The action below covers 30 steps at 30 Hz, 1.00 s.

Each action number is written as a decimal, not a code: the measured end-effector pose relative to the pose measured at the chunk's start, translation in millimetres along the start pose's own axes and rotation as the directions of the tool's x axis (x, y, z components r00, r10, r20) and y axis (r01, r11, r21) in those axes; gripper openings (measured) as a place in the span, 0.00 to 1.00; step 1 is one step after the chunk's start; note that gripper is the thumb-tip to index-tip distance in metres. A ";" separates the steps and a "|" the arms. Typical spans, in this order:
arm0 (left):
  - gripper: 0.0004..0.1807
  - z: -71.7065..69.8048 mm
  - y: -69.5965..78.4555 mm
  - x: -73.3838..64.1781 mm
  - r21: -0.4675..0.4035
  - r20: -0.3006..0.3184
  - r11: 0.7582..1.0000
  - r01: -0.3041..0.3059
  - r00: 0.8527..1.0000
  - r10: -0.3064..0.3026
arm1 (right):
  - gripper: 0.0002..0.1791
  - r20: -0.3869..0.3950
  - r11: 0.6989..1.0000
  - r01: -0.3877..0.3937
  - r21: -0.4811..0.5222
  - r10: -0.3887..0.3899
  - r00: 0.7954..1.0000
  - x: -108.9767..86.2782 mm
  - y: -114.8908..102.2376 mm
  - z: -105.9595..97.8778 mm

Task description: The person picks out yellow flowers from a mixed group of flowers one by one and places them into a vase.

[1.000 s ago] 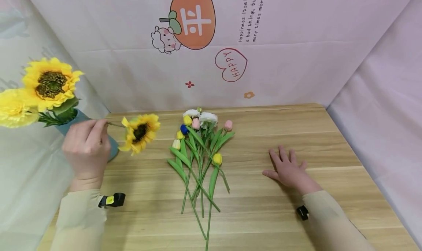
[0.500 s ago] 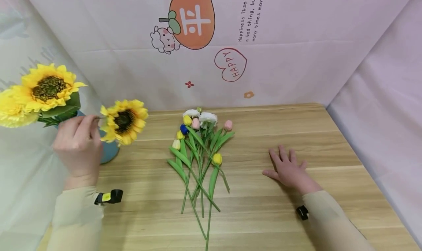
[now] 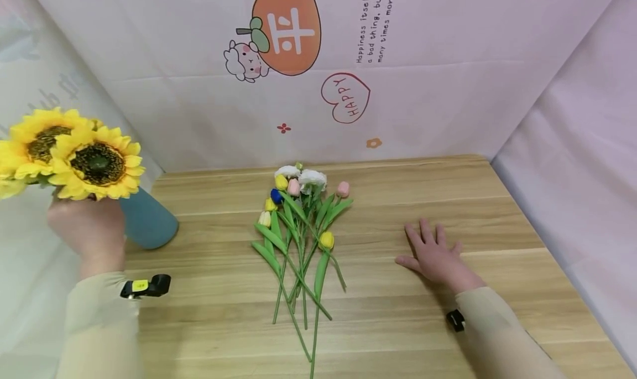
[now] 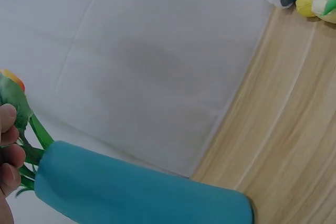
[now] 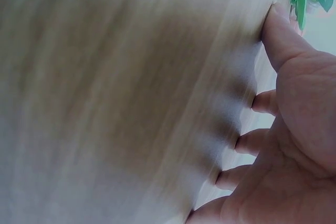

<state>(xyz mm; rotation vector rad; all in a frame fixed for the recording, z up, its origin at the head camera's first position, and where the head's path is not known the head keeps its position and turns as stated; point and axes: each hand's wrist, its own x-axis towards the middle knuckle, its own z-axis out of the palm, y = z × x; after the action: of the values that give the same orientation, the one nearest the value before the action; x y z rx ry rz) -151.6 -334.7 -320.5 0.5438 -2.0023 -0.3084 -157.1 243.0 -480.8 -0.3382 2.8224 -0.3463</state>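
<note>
My left hand (image 3: 92,229) pinches a sunflower (image 3: 99,163) just below its head, over the mouth of the blue vase (image 3: 149,221). In the left wrist view, curled fingertips (image 4: 11,156) are at the green underside of a flower (image 4: 14,100), beside stems that enter the vase. A second sunflower (image 3: 45,141) and a yellow ruffled flower (image 3: 7,171) stand behind the held one, partly covered by it. The held stem's lower end is hidden. My right hand (image 3: 438,260) rests on the table with fingers spread, holding nothing; its fingertips touch the wood in the right wrist view.
A loose pile of artificial flowers lies mid-table: tulips, among them a yellow tulip (image 3: 326,240) and a pink tulip (image 3: 343,189), and white flowers (image 3: 312,181), stems toward me. A printed cloth (image 3: 423,102) rises behind the wooden table (image 3: 378,323); pale cloth hangs at both sides.
My left hand has carried the sunflower leftward, from right of the vase to above its mouth, its head turning upward beside the other sunflower. The right hand has stayed in place.
</note>
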 end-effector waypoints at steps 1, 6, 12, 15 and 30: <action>0.19 -0.7 -2.0 0.6 0.032 0.033 0.999 0.034 0.999 -0.035 | 0.52 0.000 1.000 0.001 0.000 -0.001 1.000 0.5 0.1 -0.2; 0.27 -2.5 -11.1 3.0 0.029 0.116 0.982 0.184 0.976 -0.186 | 0.54 -0.017 1.000 0.007 0.016 -0.007 1.000 4.3 4.3 3.3; 0.20 -4.2 -21.9 5.0 -0.067 0.246 0.912 0.404 0.893 -0.378 | 0.55 -0.002 1.000 0.003 0.012 -0.003 1.000 4.5 5.2 2.8; 0.14 -3.0 -26.9 -0.7 0.025 0.251 0.960 0.280 0.927 -0.277 | 0.53 -0.002 1.000 -0.002 0.013 0.002 1.000 2.1 0.0 -1.4; 0.17 15.1 -6.7 -94.1 -0.167 0.439 0.971 0.171 0.895 -0.082 | 0.52 -0.010 1.000 0.003 0.001 -0.003 1.000 -2.8 -7.1 -9.1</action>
<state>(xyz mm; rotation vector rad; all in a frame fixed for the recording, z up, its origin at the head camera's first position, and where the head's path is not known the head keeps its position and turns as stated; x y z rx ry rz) -125.4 -293.7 -402.8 0.5093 -2.3262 -0.7613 -155.9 238.8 -469.7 -0.3418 2.8312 -0.3515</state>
